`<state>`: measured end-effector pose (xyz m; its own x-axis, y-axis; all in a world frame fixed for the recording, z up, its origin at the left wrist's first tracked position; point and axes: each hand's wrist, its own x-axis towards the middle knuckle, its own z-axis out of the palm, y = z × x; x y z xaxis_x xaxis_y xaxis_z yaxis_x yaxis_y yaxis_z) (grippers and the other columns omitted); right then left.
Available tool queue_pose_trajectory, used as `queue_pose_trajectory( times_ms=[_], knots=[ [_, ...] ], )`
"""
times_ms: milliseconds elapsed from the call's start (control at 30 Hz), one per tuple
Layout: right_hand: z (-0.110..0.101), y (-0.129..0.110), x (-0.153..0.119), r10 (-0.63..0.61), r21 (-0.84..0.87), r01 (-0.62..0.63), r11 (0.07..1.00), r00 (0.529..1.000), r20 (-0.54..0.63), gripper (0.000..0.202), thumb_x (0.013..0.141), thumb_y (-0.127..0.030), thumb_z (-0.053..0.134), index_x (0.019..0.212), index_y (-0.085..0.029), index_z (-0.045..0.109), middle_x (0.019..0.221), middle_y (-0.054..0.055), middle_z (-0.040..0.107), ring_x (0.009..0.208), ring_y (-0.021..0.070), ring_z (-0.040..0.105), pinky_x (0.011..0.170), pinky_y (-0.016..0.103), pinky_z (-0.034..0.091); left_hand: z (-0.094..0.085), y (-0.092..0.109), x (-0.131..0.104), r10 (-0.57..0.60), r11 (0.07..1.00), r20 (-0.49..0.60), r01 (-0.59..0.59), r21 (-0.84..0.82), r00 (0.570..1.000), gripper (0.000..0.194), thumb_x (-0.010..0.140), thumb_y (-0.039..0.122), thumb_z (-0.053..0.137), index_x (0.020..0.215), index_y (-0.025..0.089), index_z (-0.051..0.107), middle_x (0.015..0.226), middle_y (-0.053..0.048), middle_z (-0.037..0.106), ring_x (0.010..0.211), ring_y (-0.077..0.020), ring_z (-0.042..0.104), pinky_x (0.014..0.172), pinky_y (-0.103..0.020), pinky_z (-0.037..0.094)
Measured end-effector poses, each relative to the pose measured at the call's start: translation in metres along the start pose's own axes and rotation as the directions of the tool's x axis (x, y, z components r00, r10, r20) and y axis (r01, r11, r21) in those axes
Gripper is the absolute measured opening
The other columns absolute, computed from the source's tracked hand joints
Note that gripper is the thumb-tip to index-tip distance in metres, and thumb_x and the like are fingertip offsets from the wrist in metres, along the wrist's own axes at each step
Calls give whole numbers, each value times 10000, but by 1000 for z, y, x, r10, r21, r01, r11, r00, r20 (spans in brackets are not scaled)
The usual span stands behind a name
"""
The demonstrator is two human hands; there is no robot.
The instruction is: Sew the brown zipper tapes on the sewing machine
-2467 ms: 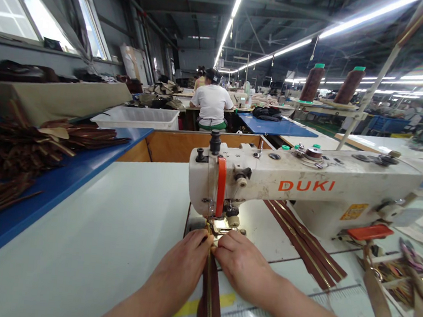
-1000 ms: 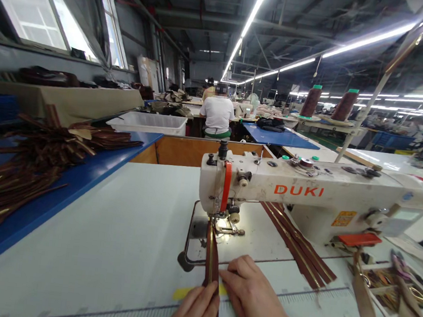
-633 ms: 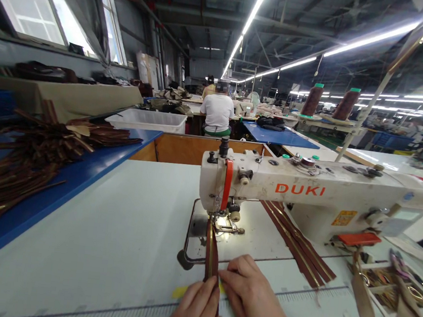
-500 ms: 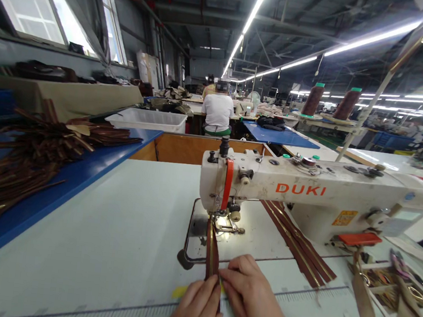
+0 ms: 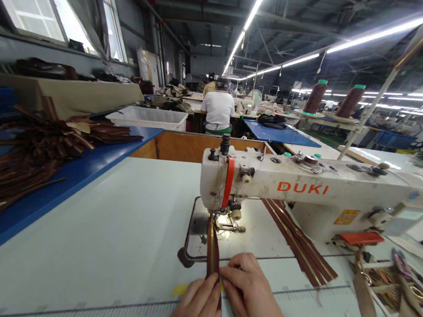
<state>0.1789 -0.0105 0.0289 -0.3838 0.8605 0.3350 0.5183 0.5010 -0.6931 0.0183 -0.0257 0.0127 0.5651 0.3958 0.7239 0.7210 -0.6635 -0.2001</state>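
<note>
A brown zipper strip [image 5: 212, 250] with gold teeth runs from under the needle of the white sewing machine [image 5: 254, 181] toward me. My left hand [image 5: 196, 307] lies over the strip near the front of the table, its fingers closed on it. Just to the right, my right hand [image 5: 249, 295] pinches the strip's right edge between thumb and fingers. The strip's near end passes below my left hand and is partly hidden. More brown zipper strips [image 5: 297, 244] lie under the machine's arm, to the right of the needle.
A pile of brown strips [image 5: 35, 159] lies on the blue table [image 5: 91, 175] at left. Thread cones [image 5: 315, 96] stand behind the machine. At right is a tray of small metal parts [image 5: 384, 285] with scissors and beige straps [image 5: 366, 308]. A person in white [image 5: 217, 109] sits ahead.
Both hands keep their hold on the zipper strip, with hardly any movement. The view has shifted very slightly.
</note>
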Motion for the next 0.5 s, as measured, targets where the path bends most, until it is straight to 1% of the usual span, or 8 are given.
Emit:
queue_pose_trajectory(
  times_ms=[67, 167, 267, 333, 500],
  knots=[
    [0, 0, -1, -4, -2, 4, 1000, 1000, -1, 273, 856, 52, 523, 910, -187, 643, 896, 48, 527, 885, 216, 486, 758, 327, 436, 1, 1, 0, -5, 1000, 15, 5, -8, 1000, 393, 924, 87, 250, 908, 100, 642, 894, -78, 732, 822, -177, 675, 713, -278, 560],
    [1, 0, -2, -8, -20, 8, 1000, 1000, -12, 240, 860, 44, 514, 862, -168, 627, 898, 57, 528, 879, 218, 485, 754, 328, 441, 2, 1, 0, -34, 999, 67, 36, -40, 997, 393, 916, 87, 251, 953, 82, 642, 893, -95, 724, 788, -182, 666, 702, -280, 570],
    [2, 0, -2, -14, -41, 14, 999, 1000, -13, 231, 858, 42, 508, 842, -165, 608, 902, 58, 525, 875, 219, 484, 747, 324, 442, 4, 2, -3, -28, 996, 108, 37, -86, 994, 410, 912, 72, 240, 949, 86, 648, 908, -104, 711, 800, -191, 647, 723, -294, 564],
    [3, 1, -2, -27, -54, 27, 998, 1000, -12, 223, 862, 33, 507, 852, -168, 602, 899, 56, 521, 874, 219, 482, 741, 322, 440, 5, 3, -4, -30, 993, 109, 43, -110, 994, 426, 912, 60, 231, 905, 103, 654, 915, -104, 702, 809, -194, 627, 733, -309, 553],
    [4, 2, -4, -94, -111, 96, 989, 995, 21, 179, 884, 1, 500, 882, -152, 592, 892, 59, 525, 858, 222, 474, 733, 331, 434, 6, 4, -3, -42, 987, 57, 50, -150, 997, 478, 933, 71, 195, 841, 114, 662, 854, -99, 695, 799, -189, 592, 721, -307, 519]
  ],
)
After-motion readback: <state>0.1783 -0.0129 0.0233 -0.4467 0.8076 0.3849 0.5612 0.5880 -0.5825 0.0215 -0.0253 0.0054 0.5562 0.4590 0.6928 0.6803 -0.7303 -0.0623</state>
